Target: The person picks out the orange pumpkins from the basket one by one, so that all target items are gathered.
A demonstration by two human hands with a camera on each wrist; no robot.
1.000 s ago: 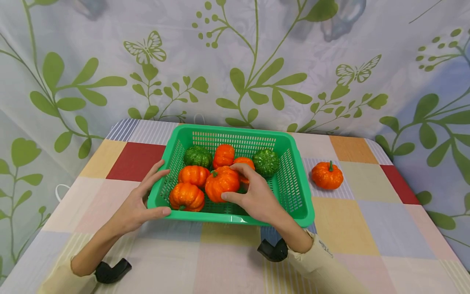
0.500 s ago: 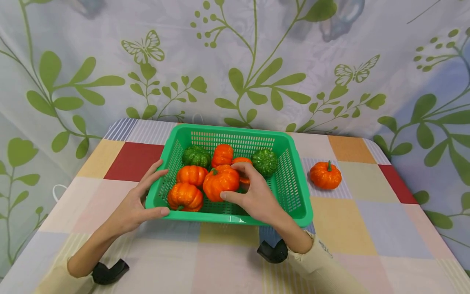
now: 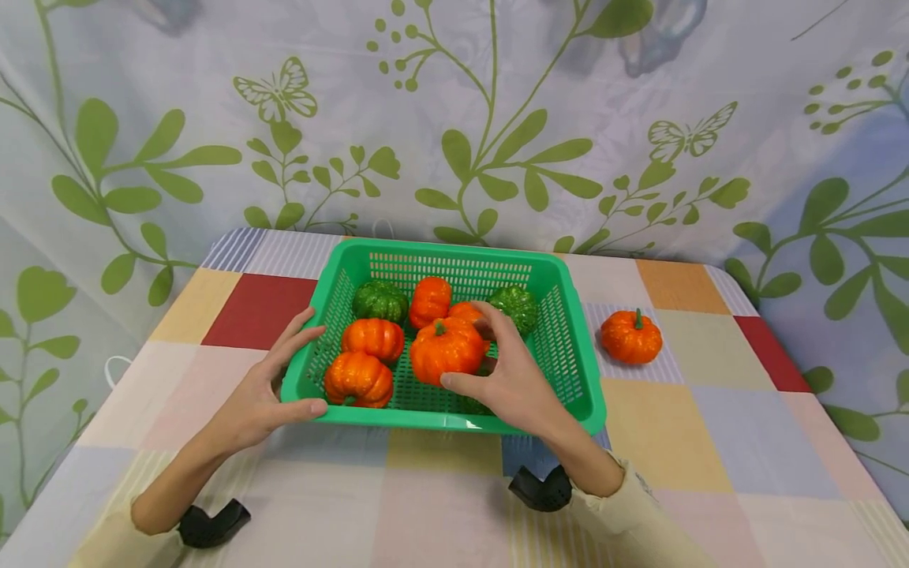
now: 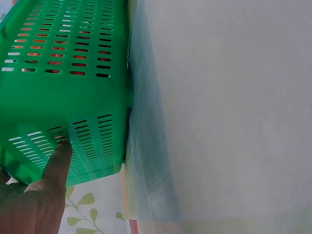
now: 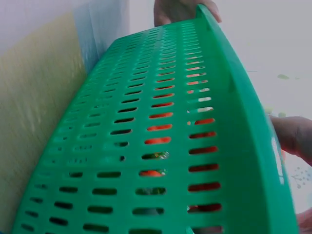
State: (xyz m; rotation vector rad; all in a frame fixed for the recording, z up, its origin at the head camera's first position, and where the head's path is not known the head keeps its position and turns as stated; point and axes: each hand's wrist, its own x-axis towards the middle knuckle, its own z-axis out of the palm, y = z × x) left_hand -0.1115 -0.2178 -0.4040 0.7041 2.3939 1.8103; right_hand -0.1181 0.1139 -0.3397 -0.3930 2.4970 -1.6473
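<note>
While left hand (image 3: 267, 394) holds basket (image 3: 426, 419), right hand (image 3: 510, 379) pinching, orange pumpkin (image 3: 443, 352) between thumb and fingers.

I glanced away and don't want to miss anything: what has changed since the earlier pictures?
The right hand, holding an orange pumpkin, has moved slightly right over the green basket; a small gap now shows between it and the pumpkins on the left. The left hand stays at the basket's left end; the lone pumpkin outside stayed put.
</note>
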